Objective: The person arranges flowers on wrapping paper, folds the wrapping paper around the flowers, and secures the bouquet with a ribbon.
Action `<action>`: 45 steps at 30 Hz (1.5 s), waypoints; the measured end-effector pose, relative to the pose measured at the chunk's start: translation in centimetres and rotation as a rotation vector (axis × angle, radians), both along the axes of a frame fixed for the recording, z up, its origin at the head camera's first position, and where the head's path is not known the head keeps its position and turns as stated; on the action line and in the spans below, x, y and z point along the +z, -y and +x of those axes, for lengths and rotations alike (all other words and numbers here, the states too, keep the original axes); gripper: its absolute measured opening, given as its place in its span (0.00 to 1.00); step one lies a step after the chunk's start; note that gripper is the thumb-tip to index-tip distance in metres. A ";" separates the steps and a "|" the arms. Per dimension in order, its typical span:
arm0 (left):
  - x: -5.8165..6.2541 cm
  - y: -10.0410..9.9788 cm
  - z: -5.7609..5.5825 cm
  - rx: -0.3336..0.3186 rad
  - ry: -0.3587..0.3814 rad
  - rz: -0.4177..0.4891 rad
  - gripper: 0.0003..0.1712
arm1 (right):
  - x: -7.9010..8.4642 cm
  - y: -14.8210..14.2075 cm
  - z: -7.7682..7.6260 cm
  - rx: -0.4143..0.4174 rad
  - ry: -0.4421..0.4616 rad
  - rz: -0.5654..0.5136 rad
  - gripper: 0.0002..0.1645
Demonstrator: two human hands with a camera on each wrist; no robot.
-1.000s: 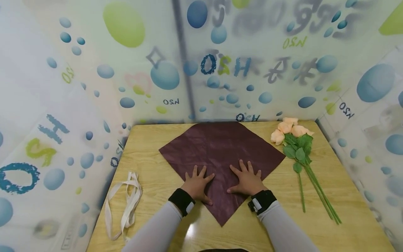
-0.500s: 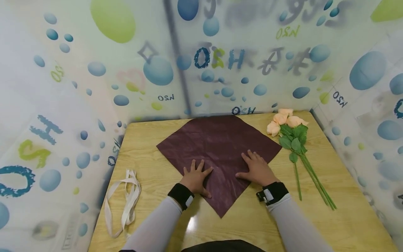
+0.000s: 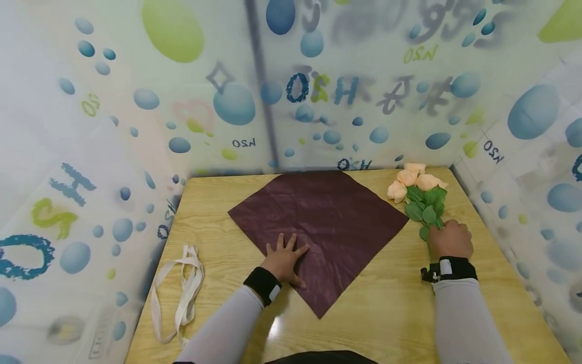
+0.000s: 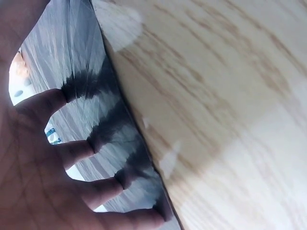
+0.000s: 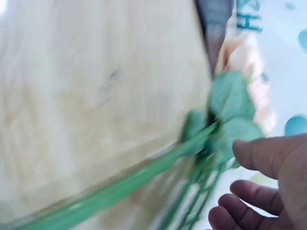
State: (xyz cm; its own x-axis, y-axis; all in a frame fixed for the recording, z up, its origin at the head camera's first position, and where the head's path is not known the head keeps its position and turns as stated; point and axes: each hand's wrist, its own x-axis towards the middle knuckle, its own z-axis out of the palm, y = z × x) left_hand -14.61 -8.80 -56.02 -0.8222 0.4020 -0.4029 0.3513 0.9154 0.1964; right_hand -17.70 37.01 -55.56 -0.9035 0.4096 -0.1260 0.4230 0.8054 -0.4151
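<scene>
A dark maroon sheet of wrapping paper (image 3: 336, 217) lies flat on the wooden table (image 3: 373, 298), one corner toward me. With fingers spread, my left hand (image 3: 283, 262) rests on its near left edge; in the left wrist view the fingertips touch the sheet (image 4: 72, 52). My right hand (image 3: 451, 239) is at the peach roses (image 3: 407, 177), over their stems just below the leaves. In the right wrist view the thumb stands apart from the bent fingers, beside the leaves (image 5: 232, 96) and green stems (image 5: 120, 187). Most of the stems are hidden in the head view.
A loose bundle of white ribbon (image 3: 188, 288) lies at the table's left. Patterned curtains (image 3: 318, 126) hang close behind the table and along both sides. A dark rounded shape (image 3: 323, 357) shows at the bottom edge.
My right hand has lifted off the maroon paper and moved right to the rose stems. The left hand stays on the paper. The roses lie about where they were.
</scene>
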 end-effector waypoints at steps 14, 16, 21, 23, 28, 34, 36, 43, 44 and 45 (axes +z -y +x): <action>0.1 -0.8 0.0 -0.003 -0.010 -0.010 0.67 | -0.9 -1.6 1.0 0.072 0.017 0.010 0.24; 0.1 -0.7 0.0 -0.005 -0.013 -0.011 0.67 | -1.0 -1.4 1.1 0.083 -0.027 0.016 0.25; 0.2 -0.5 0.1 -0.004 -0.018 -0.013 0.67 | -1.6 -1.1 1.1 0.078 -0.113 -0.003 0.25; 0.2 -0.4 0.1 -0.001 -0.018 -0.012 0.67 | -1.9 -1.1 1.1 0.066 -0.131 -0.013 0.24; 0.0 -0.3 0.1 0.005 -0.013 -0.016 0.67 | -2.3 -1.2 0.9 0.008 -0.158 -0.003 0.24; -0.2 -0.2 0.0 0.012 0.006 -0.016 0.68 | -2.0 -0.9 1.0 -0.095 -0.118 -0.018 0.27; -0.2 -0.1 0.0 0.012 0.010 -0.014 0.68 | -1.9 -0.8 1.1 -0.122 -0.113 -0.033 0.27; -0.2 0.1 0.0 0.006 0.000 -0.019 0.68 | -2.2 -0.7 0.9 -0.144 -0.168 -0.143 0.29; -0.2 0.1 0.0 0.005 0.001 -0.021 0.68 | -2.2 -0.7 0.9 -0.147 -0.174 -0.170 0.30; -0.1 0.1 0.0 0.005 0.000 -0.020 0.68 | -2.1 -0.7 0.9 -0.149 -0.182 -0.191 0.31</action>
State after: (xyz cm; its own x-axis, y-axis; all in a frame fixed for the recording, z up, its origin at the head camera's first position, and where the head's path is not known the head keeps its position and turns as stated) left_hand -14.62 -8.94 -56.16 -0.8243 0.3893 -0.4109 0.3464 0.9211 0.1777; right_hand -16.83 37.67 -57.64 -0.8500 0.5239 -0.0553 0.4357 0.6399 -0.6330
